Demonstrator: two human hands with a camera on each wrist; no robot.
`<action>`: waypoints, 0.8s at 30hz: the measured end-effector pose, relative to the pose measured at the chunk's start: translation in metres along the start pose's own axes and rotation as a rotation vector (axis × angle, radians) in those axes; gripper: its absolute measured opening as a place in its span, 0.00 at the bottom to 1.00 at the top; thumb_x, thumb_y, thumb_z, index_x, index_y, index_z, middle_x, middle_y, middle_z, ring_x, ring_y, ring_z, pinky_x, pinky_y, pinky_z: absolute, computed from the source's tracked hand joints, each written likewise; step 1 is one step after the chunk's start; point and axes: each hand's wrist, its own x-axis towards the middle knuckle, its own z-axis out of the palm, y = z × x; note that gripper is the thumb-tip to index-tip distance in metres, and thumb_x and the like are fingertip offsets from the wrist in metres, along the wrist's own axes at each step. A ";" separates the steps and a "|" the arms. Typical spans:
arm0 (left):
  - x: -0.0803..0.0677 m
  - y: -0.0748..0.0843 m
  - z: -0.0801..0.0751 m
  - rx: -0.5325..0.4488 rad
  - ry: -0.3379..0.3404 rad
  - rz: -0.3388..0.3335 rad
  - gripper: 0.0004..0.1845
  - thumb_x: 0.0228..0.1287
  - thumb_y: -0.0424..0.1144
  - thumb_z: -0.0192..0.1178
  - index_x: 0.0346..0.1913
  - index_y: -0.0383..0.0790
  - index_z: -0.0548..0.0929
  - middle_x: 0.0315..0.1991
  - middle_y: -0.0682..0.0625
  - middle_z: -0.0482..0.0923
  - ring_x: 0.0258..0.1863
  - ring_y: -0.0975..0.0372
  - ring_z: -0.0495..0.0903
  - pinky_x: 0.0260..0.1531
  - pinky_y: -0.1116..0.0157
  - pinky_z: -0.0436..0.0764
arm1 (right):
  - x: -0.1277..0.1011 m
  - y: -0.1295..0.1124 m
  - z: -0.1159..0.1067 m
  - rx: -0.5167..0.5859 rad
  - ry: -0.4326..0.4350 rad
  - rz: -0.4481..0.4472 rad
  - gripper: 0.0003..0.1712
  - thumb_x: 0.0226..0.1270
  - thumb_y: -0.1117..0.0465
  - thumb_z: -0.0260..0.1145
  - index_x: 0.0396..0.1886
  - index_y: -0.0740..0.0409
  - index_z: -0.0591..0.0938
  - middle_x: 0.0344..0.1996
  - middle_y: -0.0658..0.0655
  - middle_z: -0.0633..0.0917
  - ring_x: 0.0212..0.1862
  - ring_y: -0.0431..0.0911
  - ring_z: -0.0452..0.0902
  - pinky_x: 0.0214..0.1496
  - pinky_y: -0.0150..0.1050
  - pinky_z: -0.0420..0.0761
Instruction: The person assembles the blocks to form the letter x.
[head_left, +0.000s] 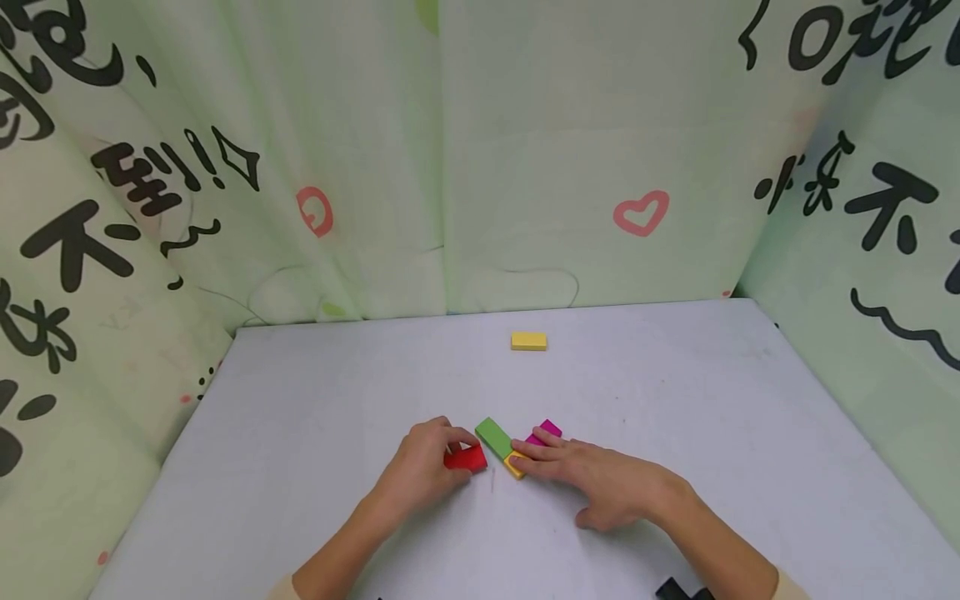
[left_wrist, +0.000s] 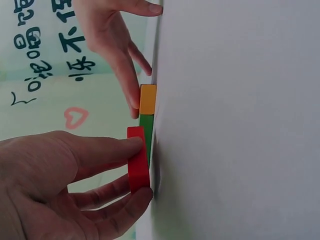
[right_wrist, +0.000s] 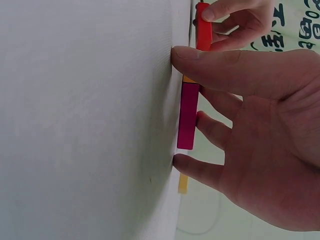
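Observation:
Thumb and fingers of my left hand [head_left: 427, 460] pinch a red block [head_left: 467, 458] [left_wrist: 138, 162], held tilted beside the other blocks. A green block [head_left: 492, 437] lies end to end with an orange block [head_left: 514, 468] [left_wrist: 148, 100] on the table, forming a slanting line. From the orange one, a magenta block [head_left: 552, 427] [right_wrist: 188, 117] slants away to the back right. My right hand [head_left: 611, 483] spreads over these two, its fingers extended, fingertips at the orange and magenta blocks and partly hiding them.
Farther back on the white table [head_left: 360, 392] lies a yellow block [head_left: 528, 342]. A black object [head_left: 672, 589] shows at the front edge near my right forearm. Printed pale green curtains [head_left: 525, 167] enclose the back and sides.

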 end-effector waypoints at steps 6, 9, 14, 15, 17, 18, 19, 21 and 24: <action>-0.004 0.003 0.004 -0.009 -0.010 -0.007 0.18 0.54 0.34 0.78 0.50 0.46 0.91 0.35 0.54 0.81 0.36 0.63 0.78 0.35 0.69 0.81 | 0.001 0.000 0.000 0.010 -0.009 0.010 0.57 0.53 0.76 0.69 0.82 0.37 0.63 0.83 0.39 0.58 0.85 0.51 0.48 0.81 0.57 0.60; -0.006 0.005 0.005 -0.017 -0.013 -0.009 0.18 0.54 0.34 0.78 0.50 0.45 0.91 0.36 0.53 0.81 0.36 0.63 0.78 0.35 0.69 0.81 | 0.001 0.000 -0.001 0.016 -0.015 0.017 0.58 0.53 0.76 0.70 0.82 0.37 0.63 0.83 0.38 0.57 0.85 0.50 0.47 0.81 0.57 0.61; -0.009 0.008 0.007 -0.022 -0.018 -0.006 0.18 0.54 0.35 0.78 0.49 0.45 0.92 0.35 0.54 0.81 0.35 0.63 0.78 0.35 0.69 0.80 | 0.002 -0.001 -0.001 0.032 -0.029 0.027 0.57 0.54 0.75 0.71 0.82 0.36 0.63 0.83 0.38 0.57 0.85 0.50 0.47 0.81 0.58 0.60; -0.009 0.009 0.007 -0.021 -0.019 -0.005 0.18 0.54 0.35 0.78 0.49 0.46 0.92 0.35 0.54 0.81 0.35 0.63 0.78 0.35 0.69 0.80 | 0.001 -0.001 -0.001 0.033 -0.030 0.028 0.57 0.54 0.74 0.71 0.82 0.36 0.63 0.83 0.38 0.57 0.85 0.50 0.47 0.81 0.58 0.61; -0.010 0.010 0.007 -0.017 -0.020 -0.003 0.17 0.54 0.35 0.78 0.49 0.46 0.92 0.35 0.54 0.81 0.35 0.63 0.78 0.35 0.69 0.80 | 0.001 -0.001 -0.001 0.029 -0.029 0.028 0.57 0.54 0.74 0.71 0.82 0.36 0.63 0.83 0.37 0.57 0.85 0.50 0.47 0.81 0.58 0.61; -0.010 0.011 0.008 -0.016 -0.021 -0.002 0.17 0.54 0.36 0.78 0.49 0.46 0.92 0.35 0.54 0.81 0.35 0.63 0.78 0.35 0.69 0.80 | 0.001 -0.001 -0.001 0.027 -0.028 0.029 0.57 0.54 0.74 0.71 0.82 0.36 0.63 0.83 0.37 0.57 0.85 0.50 0.47 0.81 0.58 0.61; -0.010 0.011 0.008 -0.014 -0.021 -0.002 0.17 0.54 0.36 0.79 0.49 0.46 0.92 0.35 0.54 0.81 0.35 0.63 0.78 0.35 0.69 0.79 | 0.001 -0.001 -0.001 0.025 -0.027 0.029 0.57 0.54 0.74 0.71 0.82 0.36 0.63 0.83 0.37 0.56 0.85 0.50 0.47 0.81 0.58 0.61; -0.010 0.012 0.008 -0.014 -0.022 -0.006 0.17 0.54 0.36 0.79 0.49 0.46 0.92 0.35 0.55 0.81 0.35 0.64 0.78 0.35 0.69 0.79 | 0.002 0.000 0.000 0.024 -0.025 0.027 0.57 0.55 0.74 0.71 0.82 0.37 0.63 0.83 0.37 0.56 0.86 0.50 0.47 0.81 0.58 0.61; -0.010 0.014 0.008 -0.014 -0.022 -0.002 0.17 0.53 0.37 0.80 0.48 0.45 0.92 0.34 0.55 0.80 0.34 0.64 0.77 0.34 0.70 0.79 | 0.002 0.000 0.000 0.024 -0.024 0.026 0.57 0.55 0.74 0.71 0.83 0.37 0.63 0.83 0.37 0.56 0.86 0.50 0.46 0.81 0.58 0.60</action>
